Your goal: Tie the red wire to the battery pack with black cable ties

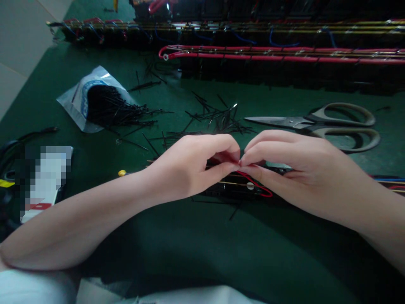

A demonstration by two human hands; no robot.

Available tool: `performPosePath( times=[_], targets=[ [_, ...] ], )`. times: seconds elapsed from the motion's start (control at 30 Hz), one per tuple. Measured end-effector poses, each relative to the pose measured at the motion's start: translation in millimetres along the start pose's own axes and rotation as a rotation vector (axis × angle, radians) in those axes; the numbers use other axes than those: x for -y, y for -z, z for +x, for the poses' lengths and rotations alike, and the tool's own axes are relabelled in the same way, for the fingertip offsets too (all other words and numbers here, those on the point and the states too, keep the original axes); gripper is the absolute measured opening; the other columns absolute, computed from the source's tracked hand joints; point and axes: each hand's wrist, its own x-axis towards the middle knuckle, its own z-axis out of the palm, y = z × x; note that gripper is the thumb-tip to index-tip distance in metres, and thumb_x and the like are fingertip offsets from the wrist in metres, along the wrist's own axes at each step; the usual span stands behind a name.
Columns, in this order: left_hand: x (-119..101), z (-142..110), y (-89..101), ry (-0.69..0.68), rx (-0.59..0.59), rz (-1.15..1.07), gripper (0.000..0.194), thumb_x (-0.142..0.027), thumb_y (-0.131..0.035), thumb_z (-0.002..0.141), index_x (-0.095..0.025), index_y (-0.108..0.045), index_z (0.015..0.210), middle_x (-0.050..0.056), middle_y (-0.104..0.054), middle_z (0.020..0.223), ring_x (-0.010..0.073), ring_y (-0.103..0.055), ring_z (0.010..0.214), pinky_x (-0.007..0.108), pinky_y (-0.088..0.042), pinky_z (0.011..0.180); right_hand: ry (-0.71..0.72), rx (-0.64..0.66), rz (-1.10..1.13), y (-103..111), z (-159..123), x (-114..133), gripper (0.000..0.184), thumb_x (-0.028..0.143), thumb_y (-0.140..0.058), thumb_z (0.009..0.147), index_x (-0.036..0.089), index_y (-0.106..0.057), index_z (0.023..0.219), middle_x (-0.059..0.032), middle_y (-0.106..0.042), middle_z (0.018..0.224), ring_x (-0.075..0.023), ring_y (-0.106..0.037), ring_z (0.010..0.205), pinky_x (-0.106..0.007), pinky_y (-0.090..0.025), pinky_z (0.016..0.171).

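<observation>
My left hand (193, 164) and my right hand (300, 169) meet fingertip to fingertip over a long dark strip assembly (215, 190) that lies across the bench. Both are closed in a pinch, thumb against forefinger. What sits between the fingertips is too small and hidden to make out. A thin red wire (264, 188) comes out just below the pinch and loops beside the right thumb. Much of the strip is covered by my hands; a yellow-tipped end (122, 173) shows past my left wrist. Loose black cable ties (221, 120) lie just behind the fingers.
Scissors (297, 122) lie behind my right hand, blades pointing left. A plastic bag (103, 101) spills black cable ties at the left. Similar long assemblies with red wires (284, 58) line the back of the green table (202, 245). A blurred-out white item (50, 177) and dark cables (19, 143) are at the left.
</observation>
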Motion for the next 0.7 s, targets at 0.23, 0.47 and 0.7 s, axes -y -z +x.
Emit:
performPosePath(
  times=[0.23,0.47,0.7],
  targets=[
    [-0.2,2.4,0.1,0.082,-0.008,-0.002,0.009,-0.014,-0.072,0.094,-0.02,-0.076,0.098,-0.006,-0.081,0.093,0.0107,-0.076,0.085,0.02,-0.058,0.075,0.005,0.004,-0.021,0.6,0.8,0.2,0.018,0.021,-0.06,0.098,0.024,-0.074,0.087,-0.0032,-0.074,0.09,-0.0153,-0.069,0.073,-0.027,-0.051,0.06],
    [-2.5,3.6,1.5,0.096,0.017,0.0,0.011,-0.013,-0.071,0.093,-0.021,-0.078,0.097,-0.005,-0.081,0.093,0.0107,-0.076,0.084,0.019,-0.058,0.076,0.086,-0.027,0.004,-1.6,-3.0,-6.0,0.016,0.022,-0.061,0.102,0.025,-0.073,0.092,-0.0016,-0.072,0.093,-0.0132,-0.067,0.073,-0.026,-0.05,0.06],
    [-3.3,3.1,0.8,0.051,-0.003,0.028,0.011,-0.012,-0.07,0.091,-0.02,-0.077,0.094,-0.004,-0.081,0.091,0.0113,-0.074,0.081,0.02,-0.058,0.076,0.065,0.004,0.009,-0.9,-3.1,-5.1,0.017,0.021,-0.061,0.103,0.025,-0.074,0.092,-0.0029,-0.074,0.093,-0.0148,-0.069,0.074,-0.027,-0.052,0.06]
  ],
)
